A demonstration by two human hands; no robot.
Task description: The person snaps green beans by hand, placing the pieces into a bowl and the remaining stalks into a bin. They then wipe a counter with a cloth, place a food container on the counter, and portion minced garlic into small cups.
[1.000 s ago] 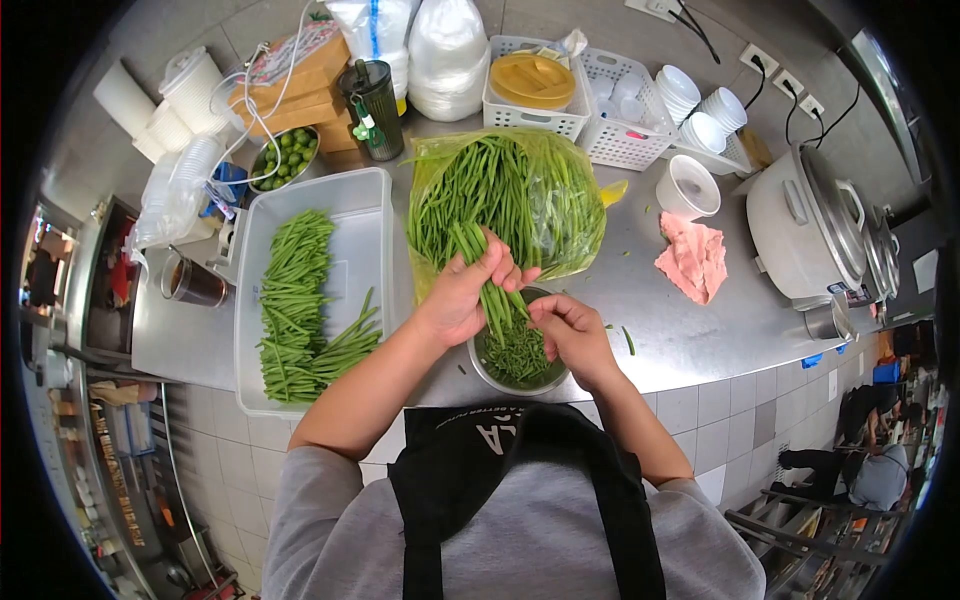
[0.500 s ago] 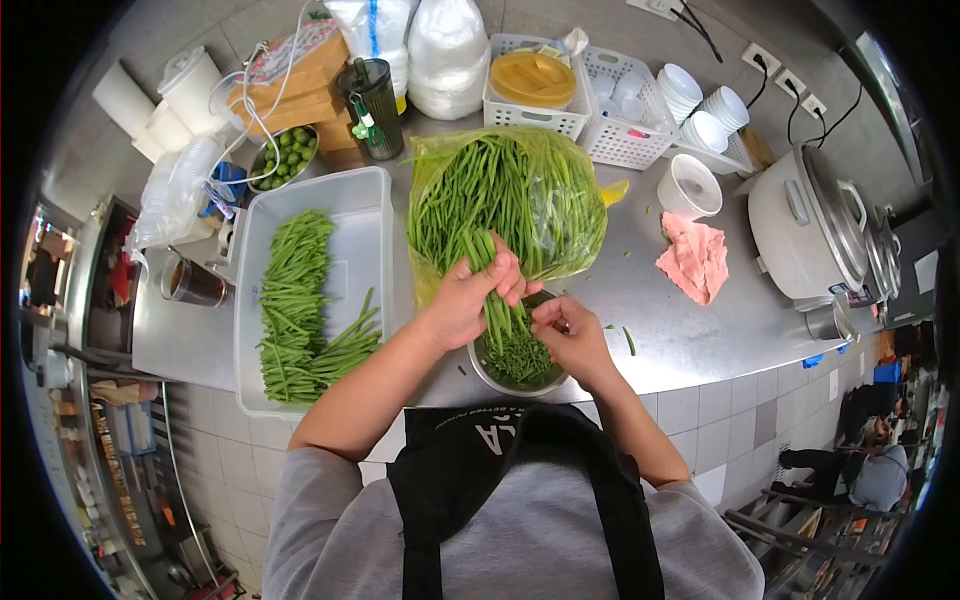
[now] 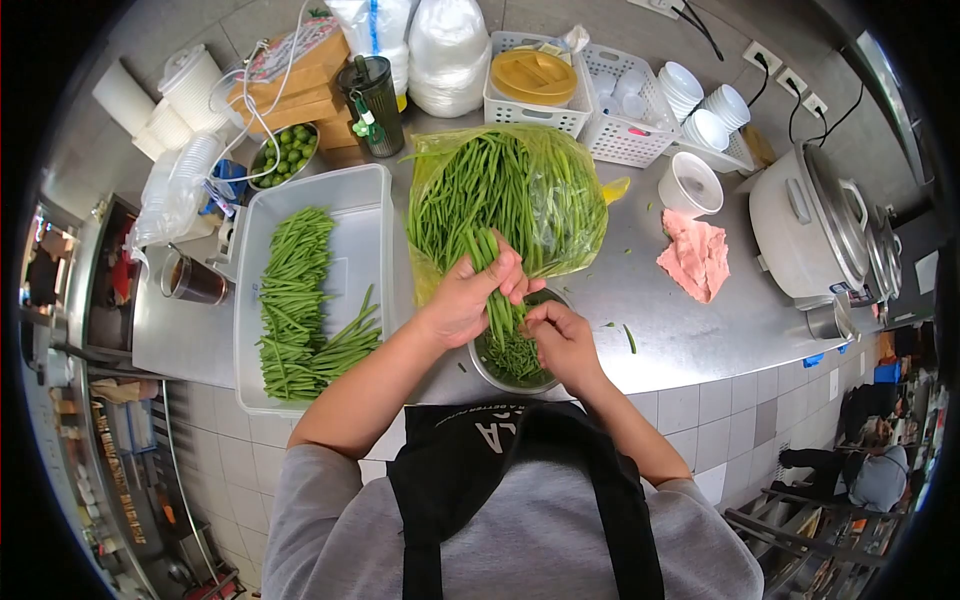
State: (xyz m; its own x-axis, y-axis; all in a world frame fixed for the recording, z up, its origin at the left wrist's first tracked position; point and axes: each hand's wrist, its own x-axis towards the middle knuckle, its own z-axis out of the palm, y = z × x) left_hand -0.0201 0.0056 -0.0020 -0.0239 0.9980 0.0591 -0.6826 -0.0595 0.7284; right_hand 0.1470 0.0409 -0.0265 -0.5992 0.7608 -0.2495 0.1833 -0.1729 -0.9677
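My left hand (image 3: 472, 298) is closed around a bunch of green beans (image 3: 499, 318), their lower ends pointing down over a round metal bowl (image 3: 508, 389). The thumb and fingers of my right hand (image 3: 562, 342) pinch at the bunch's lower ends; the fingertips are partly hidden. Short green bean ends (image 3: 508, 358) lie in the bowl below. Behind my hands, an open yellowish plastic bag (image 3: 572, 225) holds many long green beans (image 3: 475, 190). To the left, a clear plastic tub (image 3: 356, 215) contains a pile of green beans (image 3: 295, 310).
A pink cloth (image 3: 693, 258) and a white tub (image 3: 690, 185) are on the steel table (image 3: 640, 285), right of the bag. A large cooker (image 3: 800, 225) stands farther right. At left are a glass of dark drink (image 3: 196, 280) and a bowl of small green citrus (image 3: 288, 152).
My right hand has moved slightly left and inward, onto the lower ends of the bunch. The left hand stays nearly still, holding the green beans.
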